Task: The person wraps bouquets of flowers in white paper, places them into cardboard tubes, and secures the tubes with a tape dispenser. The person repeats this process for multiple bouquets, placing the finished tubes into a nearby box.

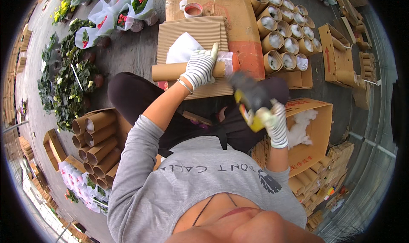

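My left hand (200,67), in a striped glove, rests over a brown cardboard tube (169,72) and grips it. The tube lies sideways on a stack of corrugated cardboard sheets (179,28). At the tube's right end a translucent wrap (228,63) and a reddish-orange end (235,62) show. White paper (183,48) lies behind the tube. My right hand (273,120), gloved alike, is closed on a blurred black and yellow handheld tool (249,97), held to the right of the sheets over my knee; its exact kind cannot be told.
A tape roll (193,10) lies on the large cardboard (243,25). Upright tubes with white stuffing (287,44) stand at the right, above an open carton of white fibre (302,128). Tubes lie stacked at left (99,147). Potted plants (76,73) and wrapped flowers (124,12) stand upper left.
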The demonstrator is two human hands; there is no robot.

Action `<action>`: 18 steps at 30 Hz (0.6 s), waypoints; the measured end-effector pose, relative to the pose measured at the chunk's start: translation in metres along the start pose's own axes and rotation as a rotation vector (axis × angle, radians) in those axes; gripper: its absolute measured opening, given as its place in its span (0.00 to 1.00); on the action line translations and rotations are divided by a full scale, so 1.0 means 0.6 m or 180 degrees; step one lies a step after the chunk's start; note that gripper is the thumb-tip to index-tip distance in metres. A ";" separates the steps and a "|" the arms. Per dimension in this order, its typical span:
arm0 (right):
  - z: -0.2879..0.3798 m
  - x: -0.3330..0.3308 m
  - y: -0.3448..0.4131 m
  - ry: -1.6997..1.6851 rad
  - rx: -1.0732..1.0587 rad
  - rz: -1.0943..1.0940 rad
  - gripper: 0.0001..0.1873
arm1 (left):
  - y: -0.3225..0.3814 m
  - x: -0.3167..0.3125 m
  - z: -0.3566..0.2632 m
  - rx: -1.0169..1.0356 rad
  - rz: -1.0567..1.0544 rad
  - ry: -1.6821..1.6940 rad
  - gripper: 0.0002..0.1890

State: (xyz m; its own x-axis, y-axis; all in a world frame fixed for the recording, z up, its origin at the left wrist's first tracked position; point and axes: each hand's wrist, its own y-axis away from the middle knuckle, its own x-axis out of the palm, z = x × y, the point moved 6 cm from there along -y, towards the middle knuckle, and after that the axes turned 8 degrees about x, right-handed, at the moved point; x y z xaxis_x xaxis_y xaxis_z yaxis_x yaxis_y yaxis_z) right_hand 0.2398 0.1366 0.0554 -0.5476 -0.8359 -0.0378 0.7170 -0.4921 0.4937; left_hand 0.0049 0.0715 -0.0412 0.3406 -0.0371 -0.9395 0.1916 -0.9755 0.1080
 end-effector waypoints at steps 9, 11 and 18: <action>-0.108 -0.050 -0.314 0.3490 0.0096 -0.1301 0.32 | 0.035 -0.002 -0.017 0.0059 0.0583 0.0148 0.69; -0.085 -0.044 -0.293 0.0648 -0.0705 -0.1079 0.27 | 0.037 0.000 -0.007 0.0032 0.0663 0.0466 0.70; 0.007 0.141 -0.220 0.4525 -0.1284 -0.0102 0.57 | 0.000 -0.033 0.031 0.0217 0.0842 0.0712 0.66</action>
State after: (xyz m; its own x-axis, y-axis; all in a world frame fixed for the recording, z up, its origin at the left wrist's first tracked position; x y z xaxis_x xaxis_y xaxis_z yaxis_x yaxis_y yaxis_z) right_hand 0.0971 0.1319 -0.0095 0.1367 -0.2378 -0.9617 0.9122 -0.3483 0.2158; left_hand -0.0192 0.0681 -0.0286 0.5649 -0.2494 -0.7865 0.0104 -0.9510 0.3090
